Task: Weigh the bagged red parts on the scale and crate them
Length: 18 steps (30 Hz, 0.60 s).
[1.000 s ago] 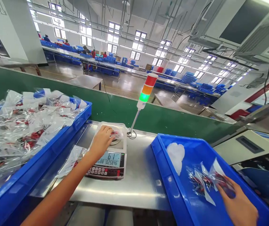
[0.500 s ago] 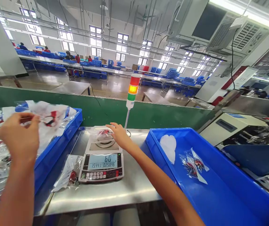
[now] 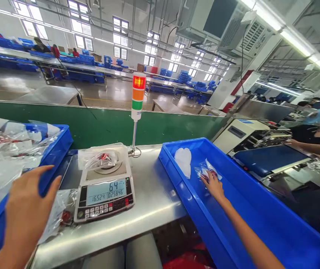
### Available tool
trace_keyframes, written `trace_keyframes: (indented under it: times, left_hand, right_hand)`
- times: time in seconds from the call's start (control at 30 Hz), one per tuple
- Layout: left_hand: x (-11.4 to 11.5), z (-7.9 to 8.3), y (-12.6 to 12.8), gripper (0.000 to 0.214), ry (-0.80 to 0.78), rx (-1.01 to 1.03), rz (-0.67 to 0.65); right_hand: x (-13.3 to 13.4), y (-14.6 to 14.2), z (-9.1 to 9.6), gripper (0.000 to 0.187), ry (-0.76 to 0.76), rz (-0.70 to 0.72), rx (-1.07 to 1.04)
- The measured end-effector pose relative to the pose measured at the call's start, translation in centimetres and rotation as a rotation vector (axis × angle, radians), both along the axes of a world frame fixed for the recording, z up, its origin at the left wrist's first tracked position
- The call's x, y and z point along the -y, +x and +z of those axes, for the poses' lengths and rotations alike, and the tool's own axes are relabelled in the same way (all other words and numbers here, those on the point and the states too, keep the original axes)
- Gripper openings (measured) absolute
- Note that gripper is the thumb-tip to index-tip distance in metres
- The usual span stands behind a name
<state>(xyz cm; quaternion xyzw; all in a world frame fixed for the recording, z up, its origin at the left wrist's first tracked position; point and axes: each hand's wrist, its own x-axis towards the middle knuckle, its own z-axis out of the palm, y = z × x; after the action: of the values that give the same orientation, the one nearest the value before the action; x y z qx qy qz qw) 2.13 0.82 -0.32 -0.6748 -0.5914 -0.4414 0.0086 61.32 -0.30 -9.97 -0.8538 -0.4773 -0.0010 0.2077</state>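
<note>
My left hand (image 3: 29, 207) is open, thumb and fingers apart, and holds nothing. It is beside a clear packet with a white card and red contents (image 3: 61, 215), which lies on the bench at the scale's left. On the pan of the digital scale (image 3: 106, 198) rests another clear packet with red contents (image 3: 102, 160); the display reads 64 on top. My right hand (image 3: 215, 186) reaches into the right blue bin (image 3: 249, 220), fingers spread over clear packets (image 3: 208, 168) and seemingly touching them. The hand partly covers these packets.
At left stands a blue bin (image 3: 61, 144) heaped with clear packets (image 3: 11, 149). A signal tower (image 3: 137, 95) with its red lamp lit rises behind the scale. White rounded pieces (image 3: 183, 162) lie in the right bin. A conveyor machine (image 3: 241, 130) and a person (image 3: 319, 136) are at far right.
My right hand has moved from the scale into the right bin. My left hand has come down from the left bin and opened. The display went from 60 to 64; the lit lamp from orange to red.
</note>
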Motion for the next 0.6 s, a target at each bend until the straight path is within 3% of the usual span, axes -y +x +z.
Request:
trace_keyframes:
  times: [0.07,0.17,0.23,0.3,0.37,0.43,0.53,0.6]
  left_hand:
    - [-0.2,-0.3,1.6,0.041,0.057,-0.071,0.093]
    - [-1.1,-0.1,3.5,0.037,0.112,-0.142,0.026]
    - [-1.7,0.1,4.1,0.033,0.136,-0.163,-0.003]
    - [-2.3,0.2,4.3,0.029,0.139,-0.18,-0.017]
    - [-2.9,0.0,4.4,0.025,0.118,-0.198,-0.035]
    - [-3.6,-0.4,4.6,0.021,0.073,-0.214,-0.063]
    - [-4.5,-0.9,5.1,0.018,-0.016,-0.241,-0.109]
    - [-4.7,-1.2,5.2,0.022,-0.058,-0.253,-0.14]
  right_hand:
    - [2.7,1.5,-2.9,0.067,-0.07,-0.028,-0.013]
    - [5.5,3.5,-6.6,0.077,-0.103,-0.006,0.043]
    - [6.2,4.8,-8.1,0.08,-0.075,0.029,0.083]
    - [6.3,5.7,-8.1,0.077,-0.043,0.062,0.078]
    - [5.9,5.4,-6.7,0.076,-0.035,0.049,0.037]
    - [5.5,3.9,-4.2,0.083,-0.03,-0.044,-0.024]
    - [4.9,0.2,0.3,0.094,0.054,-0.177,-0.16]
    - [4.7,-2.4,2.8,0.094,0.137,-0.166,-0.254]
